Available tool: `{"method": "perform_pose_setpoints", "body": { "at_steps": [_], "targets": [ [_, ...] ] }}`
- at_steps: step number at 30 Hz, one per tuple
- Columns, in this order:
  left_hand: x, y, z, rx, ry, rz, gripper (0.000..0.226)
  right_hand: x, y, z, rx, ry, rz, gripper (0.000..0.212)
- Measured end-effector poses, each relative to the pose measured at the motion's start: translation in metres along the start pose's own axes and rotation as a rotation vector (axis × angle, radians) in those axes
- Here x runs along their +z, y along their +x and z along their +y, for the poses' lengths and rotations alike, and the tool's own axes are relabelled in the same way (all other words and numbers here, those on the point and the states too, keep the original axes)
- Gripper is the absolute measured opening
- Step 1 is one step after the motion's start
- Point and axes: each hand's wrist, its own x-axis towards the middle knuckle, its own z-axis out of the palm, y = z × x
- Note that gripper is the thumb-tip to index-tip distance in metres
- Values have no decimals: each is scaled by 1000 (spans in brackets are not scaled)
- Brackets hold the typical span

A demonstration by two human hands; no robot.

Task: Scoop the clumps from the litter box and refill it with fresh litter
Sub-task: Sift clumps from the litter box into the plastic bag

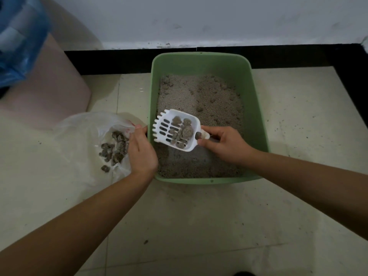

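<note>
Gripping the handle of the white scoop (pixel 169 115) in the curled fingers of the right hand (pixel 225 145), above the near half of the green litter box (pixel 256 116). Carrying grey clumps (pixel 184 132) in the scoop, over loose litter (pixel 209 96). Pinching the rim of the plastic bag (pixel 83 132) with the left hand (pixel 142 151), just beside the box's left wall. Beyond, a pink bin (pixel 53 86) and blue bag (pixel 18 46).

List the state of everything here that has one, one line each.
Green plastic litter box: part-filled with grey litter.
White slotted plastic scoop: loaded with clumps, over the box.
Clear plastic bag: mouth open, clumps inside.
Left-hand grip: holding bag's edge.
Right-hand grip: holding scoop's handle.
</note>
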Motion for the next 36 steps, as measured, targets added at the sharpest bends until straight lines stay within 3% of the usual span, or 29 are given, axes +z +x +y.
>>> {"method": "perform_pose_setpoints", "body": {
  "at_steps": [9,13,17,21,25,31,33,36],
  "targets": [
    [0,0,2,16,8,-16,75,3,-7,-2,-30,-105,-31,38],
    [1,1,-1,-22,26,-3,87,-4,-6,-4,-6,-109,27,37],
    [1,-1,4,-7,50,-5,88,0,-6,-10,-18,-122,-60,35],
    [-5,-2,11,-38,59,-57,91,-11,-4,-18,28,-144,4,36],
    [-30,11,28,-90,32,-165,64,-14,2,-41,21,-135,71,35],
    [-104,47,40,348,291,319,36,7,26,-104,-69,-348,190,33],
    [-126,56,30,328,401,446,34,22,35,-129,-173,-552,193,30],
    [-145,57,12,208,490,511,55,58,41,-167,-383,-936,70,24]
  ]
}}
